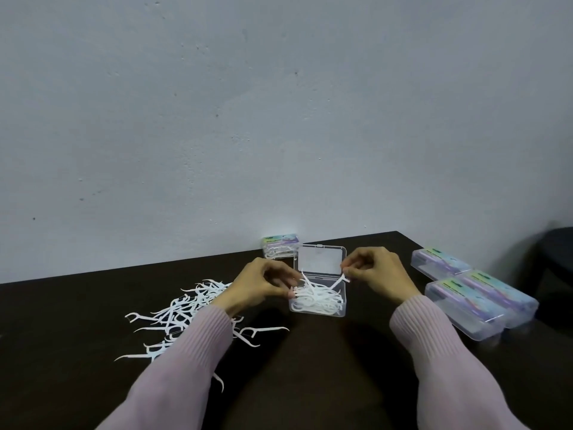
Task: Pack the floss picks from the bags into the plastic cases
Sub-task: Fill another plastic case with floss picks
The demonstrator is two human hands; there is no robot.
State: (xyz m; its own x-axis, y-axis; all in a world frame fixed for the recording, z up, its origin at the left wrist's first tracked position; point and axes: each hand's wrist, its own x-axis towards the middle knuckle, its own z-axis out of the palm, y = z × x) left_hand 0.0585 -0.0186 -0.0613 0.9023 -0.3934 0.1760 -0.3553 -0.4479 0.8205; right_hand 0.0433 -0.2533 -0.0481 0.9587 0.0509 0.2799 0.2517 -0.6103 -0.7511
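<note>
1. The open plastic case point(319, 301) is sitting at lower centre of the frame on the dark surface point(77, 321), its clear lid point(321, 260) standing raised behind it; a tangle of white floss picks is lying inside.
2. The left hand point(263, 282) is working at the case's left edge, fingers curled and pinching a bundle of picks point(310, 293) there.
3. The right hand point(376, 273) is pinching the end of a single pick point(339, 280) at the case's upper right corner, the pick slanting down into the case.
4. Loose floss picks point(183, 315) are lying scattered at lower left of the frame, partly under the left sleeve point(186, 352).
5. Judgement: the step in hand is settling picks into the case. It is best done by aligning the picks parallel and flat, so none is standing above the rim and blocking the lid.
6. Three closed cases point(477, 301) are lying at right of the frame; a further filled case point(280, 247) is sitting behind the open one, by the wall.
7. The closed cases are bearing pastel labels; the print on them is too blurred to read. No brand can be reported.
</note>
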